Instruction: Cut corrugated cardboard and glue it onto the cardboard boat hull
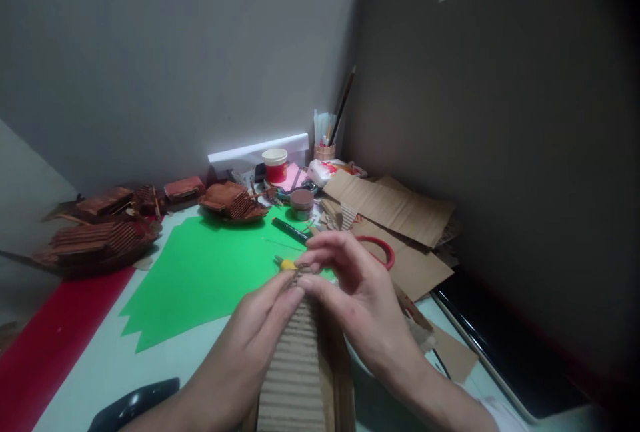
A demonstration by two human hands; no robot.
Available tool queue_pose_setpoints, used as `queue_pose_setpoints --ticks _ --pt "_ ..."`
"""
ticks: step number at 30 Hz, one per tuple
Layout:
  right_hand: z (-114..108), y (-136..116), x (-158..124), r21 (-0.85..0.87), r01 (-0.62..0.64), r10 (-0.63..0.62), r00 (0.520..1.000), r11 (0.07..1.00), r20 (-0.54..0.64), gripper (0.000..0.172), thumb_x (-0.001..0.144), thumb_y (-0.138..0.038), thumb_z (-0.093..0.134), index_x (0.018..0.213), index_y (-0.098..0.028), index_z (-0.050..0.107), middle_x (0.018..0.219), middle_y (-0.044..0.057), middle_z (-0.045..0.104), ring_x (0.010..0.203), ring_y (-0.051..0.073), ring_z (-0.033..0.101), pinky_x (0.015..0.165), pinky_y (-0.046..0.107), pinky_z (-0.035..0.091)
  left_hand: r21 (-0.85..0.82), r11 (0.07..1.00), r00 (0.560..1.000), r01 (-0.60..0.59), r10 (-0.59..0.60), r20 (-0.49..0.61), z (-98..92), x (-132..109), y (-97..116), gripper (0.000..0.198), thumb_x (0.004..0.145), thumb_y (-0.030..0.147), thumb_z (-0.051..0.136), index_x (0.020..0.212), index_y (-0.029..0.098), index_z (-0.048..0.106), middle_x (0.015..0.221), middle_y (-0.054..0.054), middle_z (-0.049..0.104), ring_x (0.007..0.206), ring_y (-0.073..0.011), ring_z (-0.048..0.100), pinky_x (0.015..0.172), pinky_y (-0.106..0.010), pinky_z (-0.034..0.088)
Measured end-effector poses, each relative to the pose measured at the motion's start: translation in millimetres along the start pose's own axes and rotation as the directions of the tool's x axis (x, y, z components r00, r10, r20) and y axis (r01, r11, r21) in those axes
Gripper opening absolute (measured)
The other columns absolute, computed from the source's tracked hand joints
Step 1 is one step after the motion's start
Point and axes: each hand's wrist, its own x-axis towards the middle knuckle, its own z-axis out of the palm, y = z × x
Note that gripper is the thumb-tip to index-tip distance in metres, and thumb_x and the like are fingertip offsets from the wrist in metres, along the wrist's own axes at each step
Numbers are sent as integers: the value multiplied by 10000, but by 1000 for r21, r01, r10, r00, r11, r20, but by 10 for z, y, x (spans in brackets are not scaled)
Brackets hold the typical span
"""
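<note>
My left hand (250, 332) and my right hand (357, 289) meet above the far end of a long strip of corrugated cardboard (295, 372) that runs toward me. Both hands pinch at something small and thin (296, 275) at the strip's tip; I cannot make out what it is. Just beyond the fingertips lies a small yellow-tipped tool (286, 263) on the green paper sheet (200, 272). The right hand's other fingers are spread above the pinch.
Brown cardboard model boats (100, 235) (233, 200) stand at the left and back. A red-and-white cup (275, 165), a small jar (301, 203), a brush holder (325, 149), a black marker (290, 230), a red tape ring (383, 252), flat cardboard pieces (395, 212) and a black stapler (133, 402) lie around. A red sheet (45, 345) lies at the left.
</note>
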Motion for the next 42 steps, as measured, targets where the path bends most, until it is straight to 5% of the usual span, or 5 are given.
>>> queue_pose_setpoints --ticks 20,26,33,36,42 --pt "11 -10 -67 -228 234 -237 971 945 15 102 886 -127 642 926 -216 669 902 -5 696 867 145 641 801 279 502 -73 997 999 20 -23 -48 11 -36 44 243 931 380 551 1053 255 720 952 40 728 900 -170 597 790 -227 422" --pt "-109 -6 9 -364 284 -269 959 887 92 226 955 -134 539 1131 -238 636 1128 26 675 1058 171 615 938 329 477 -146 989 992 -21 3 -126 -114 119 21 190 887 333 611 931 187 723 883 2 718 857 -184 613 778 -257 442" --pt "-176 -75 -22 -394 595 -384 779 700 496 497 872 26 430 1283 -229 544 1288 83 597 1162 227 534 981 440 444 -206 971 878 -124 10 -479 -661 385 -63 140 786 290 678 767 154 656 670 20 637 593 -130 534 581 -234 405" --pt "-139 -34 -56 -424 661 -284 692 619 664 547 825 17 452 1313 -214 536 1368 109 531 1131 263 493 945 464 453 -215 964 846 -156 18 -533 -824 463 -165 167 750 319 691 751 157 648 663 17 625 589 -136 530 573 -242 397" --pt "-92 -15 -66 -424 728 -263 623 539 737 503 821 11 471 1268 -196 569 1302 112 600 1041 252 510 901 447 483 -226 959 827 -172 16 -562 -861 519 -247 162 703 288 711 666 157 623 615 14 596 557 -131 490 543 -244 373"
